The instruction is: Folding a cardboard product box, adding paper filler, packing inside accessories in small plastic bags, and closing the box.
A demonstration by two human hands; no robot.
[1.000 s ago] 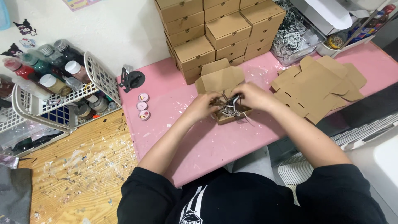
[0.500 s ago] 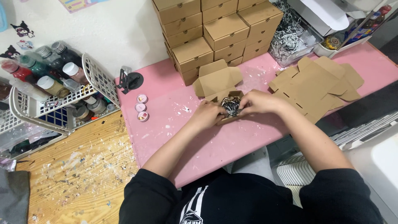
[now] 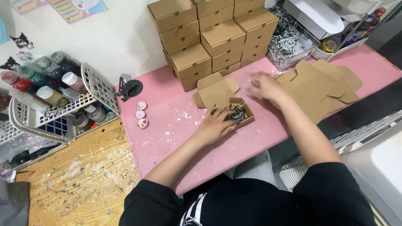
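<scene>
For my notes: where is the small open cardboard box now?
In the head view, the open box sits mid-table on the pink table, under the left hand, before the closed box stack.

The pink table (image 3: 167, 138) carries one open cardboard box (image 3: 234, 112), three small round pink pots (image 3: 141, 114), one black stand (image 3: 127, 88), and two hands.

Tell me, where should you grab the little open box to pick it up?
Probably by its two long side walls, coming straight down from above. The little open box lies flat on the pink table with its lid folded back on the far side, so the top is free. The left hand already rests at its near-left edge; the right hand is off to the right.
</scene>
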